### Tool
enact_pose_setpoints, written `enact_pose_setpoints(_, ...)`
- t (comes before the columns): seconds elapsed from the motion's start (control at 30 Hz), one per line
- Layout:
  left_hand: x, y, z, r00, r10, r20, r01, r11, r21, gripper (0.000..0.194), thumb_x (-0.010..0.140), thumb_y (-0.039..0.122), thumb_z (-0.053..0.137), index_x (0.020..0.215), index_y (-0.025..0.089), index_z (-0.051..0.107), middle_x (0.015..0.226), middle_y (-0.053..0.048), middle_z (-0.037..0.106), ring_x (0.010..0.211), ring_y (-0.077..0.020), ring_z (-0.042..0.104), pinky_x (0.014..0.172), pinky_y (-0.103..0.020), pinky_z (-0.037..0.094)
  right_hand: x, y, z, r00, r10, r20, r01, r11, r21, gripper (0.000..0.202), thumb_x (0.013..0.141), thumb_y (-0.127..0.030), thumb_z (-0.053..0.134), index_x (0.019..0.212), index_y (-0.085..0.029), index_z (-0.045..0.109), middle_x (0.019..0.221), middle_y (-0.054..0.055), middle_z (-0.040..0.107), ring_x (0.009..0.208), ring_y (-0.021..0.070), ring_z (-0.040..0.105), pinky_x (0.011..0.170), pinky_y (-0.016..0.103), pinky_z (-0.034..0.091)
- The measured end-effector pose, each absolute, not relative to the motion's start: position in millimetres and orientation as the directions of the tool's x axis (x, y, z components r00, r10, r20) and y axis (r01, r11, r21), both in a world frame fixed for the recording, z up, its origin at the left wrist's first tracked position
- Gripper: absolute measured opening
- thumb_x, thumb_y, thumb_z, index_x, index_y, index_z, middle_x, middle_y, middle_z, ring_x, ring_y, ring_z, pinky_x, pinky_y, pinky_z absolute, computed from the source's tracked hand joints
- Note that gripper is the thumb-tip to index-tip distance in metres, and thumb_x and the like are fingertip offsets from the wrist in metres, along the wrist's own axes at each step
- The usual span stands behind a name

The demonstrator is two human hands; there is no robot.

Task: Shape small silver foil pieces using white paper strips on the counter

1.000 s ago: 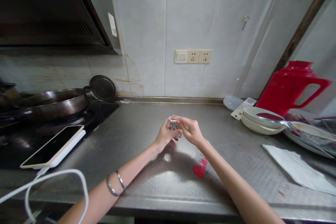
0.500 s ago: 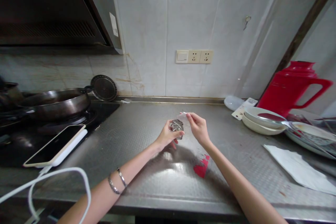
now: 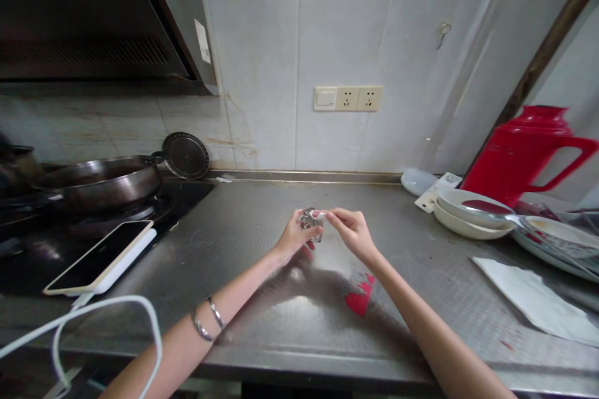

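My left hand is closed around a small, shiny, faceted grey object, glass or metal, held above the steel counter; I cannot make out its exact kind. Between the fingertips of my right hand is a small white piece of tissue, pressed against the top of that object. Two silver bangles circle the left forearm. On the counter below the hands lies a torn red scrap.
A pan sits on the black stove at left, near a phone with a white cable. Stacked bowls, a red thermos jug and a white paper napkin are at right. The steel counter stretches between.
My right hand has moved slightly left and down, bringing the white tissue from beside the faceted object onto its top. The left hand keeps its hold, with the object slightly turned.
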State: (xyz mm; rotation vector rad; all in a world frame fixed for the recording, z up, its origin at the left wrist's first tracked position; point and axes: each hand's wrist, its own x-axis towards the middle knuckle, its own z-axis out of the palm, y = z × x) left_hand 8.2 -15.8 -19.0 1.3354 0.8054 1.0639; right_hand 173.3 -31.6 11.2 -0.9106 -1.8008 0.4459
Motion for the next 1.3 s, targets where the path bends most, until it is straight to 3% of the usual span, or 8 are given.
enact_pose_setpoints(0.23,7,-16,-18,0.369,0.920,0.129,-0.155,-0.076,0.985,0.078,0.057,0.054,0.076,0.118,0.022,0.037,0.089,-0.001,0.055,0.047,-0.0099,0.056,0.032,-0.022,0.045,173,-13,2,0.197,0.773,0.603,0.257,0.553,-0.793,0.040,0.084,-0.050,0.050,0.086,-0.016,0.070,0.074,0.004,0.067,0.068,0.0163,0.056,0.063,0.027,0.044)
enact_pose_setpoints(0.43,9,-17,-18,0.385,0.917,0.101,-0.184,-0.031,0.982,0.070,0.065,0.062,0.066,0.116,0.022,0.041,0.075,0.002,0.054,0.046,-0.0111,0.056,0.035,-0.023,0.047,163,-16,-7,-0.246,0.878,0.411,-0.091,0.401,-0.911,0.039,0.084,-0.045,0.053,0.113,-0.022,0.063,0.116,0.007,0.063,0.106,0.0216,0.058,0.093,0.036,0.045)
enact_pose_setpoints(0.6,11,-17,-19,0.363,0.932,0.024,-0.200,0.053,0.978,0.067,0.071,0.070,0.053,0.116,0.021,0.041,0.077,-0.002,0.060,0.044,-0.0111,0.057,0.035,-0.022,0.047,156,-23,-13,-0.324,0.851,0.413,-0.037,0.424,-0.905,0.069,0.067,-0.025,0.073,0.130,-0.029,0.046,0.136,0.006,0.047,0.123,0.0235,0.046,0.097,0.038,0.045)
enact_pose_setpoints(0.73,3,-11,-19,0.467,0.883,0.044,-0.172,0.042,0.984,0.078,0.071,0.073,0.049,0.128,0.023,0.033,0.088,-0.007,0.064,0.046,-0.0125,0.059,0.036,-0.022,0.046,155,-21,-12,-0.248,0.881,0.404,-0.014,0.413,-0.910,0.070,0.064,-0.025,0.075,0.128,-0.024,0.047,0.129,0.009,0.053,0.116,0.0240,0.052,0.089,0.037,0.051)
enact_pose_setpoints(0.83,-6,-6,-17,0.502,0.859,0.105,-0.034,-0.102,0.994,0.094,0.064,0.059,0.069,0.138,0.026,0.022,0.114,-0.016,0.059,0.054,-0.0134,0.062,0.043,-0.024,0.049,158,-21,-5,-0.173,0.914,0.367,-0.021,0.369,-0.929,0.064,0.063,-0.028,0.075,0.123,-0.021,0.051,0.125,0.010,0.057,0.110,0.0242,0.058,0.086,0.036,0.052)
enact_pose_setpoints(1.0,-5,-1,-23,0.413,0.844,0.342,0.158,-0.436,0.886,0.119,0.050,0.034,0.085,0.143,0.018,0.012,0.128,-0.018,0.052,0.106,-0.0261,0.058,0.094,-0.043,0.045,155,-26,-1,-0.209,0.934,0.288,-0.048,0.285,-0.957,0.060,0.064,-0.031,0.074,0.119,-0.018,0.053,0.116,0.010,0.063,0.099,0.0230,0.064,0.082,0.035,0.053)
enact_pose_setpoints(1.2,2,-2,-33,0.300,0.843,0.445,0.247,-0.520,0.818,0.092,0.056,0.038,0.081,0.131,0.018,0.032,0.119,-0.013,0.058,0.106,-0.0249,0.057,0.095,-0.042,0.043,152,-19,-12,-0.198,0.933,0.299,-0.040,0.297,-0.954,0.047,0.079,-0.048,0.059,0.116,-0.020,0.057,0.111,0.007,0.066,0.097,0.0199,0.064,0.076,0.030,0.053)
enact_pose_setpoints(1.3,2,-4,-35,0.288,0.841,0.458,0.248,-0.527,0.813,0.082,0.055,0.038,0.081,0.123,0.020,0.039,0.116,-0.011,0.059,0.102,-0.0237,0.059,0.090,-0.038,0.046,156,-12,-15,-0.068,0.929,0.363,0.155,0.369,-0.916,0.046,0.084,-0.054,0.046,0.102,-0.017,0.066,0.094,0.007,0.070,0.086,0.0202,0.064,0.068,0.029,0.052)
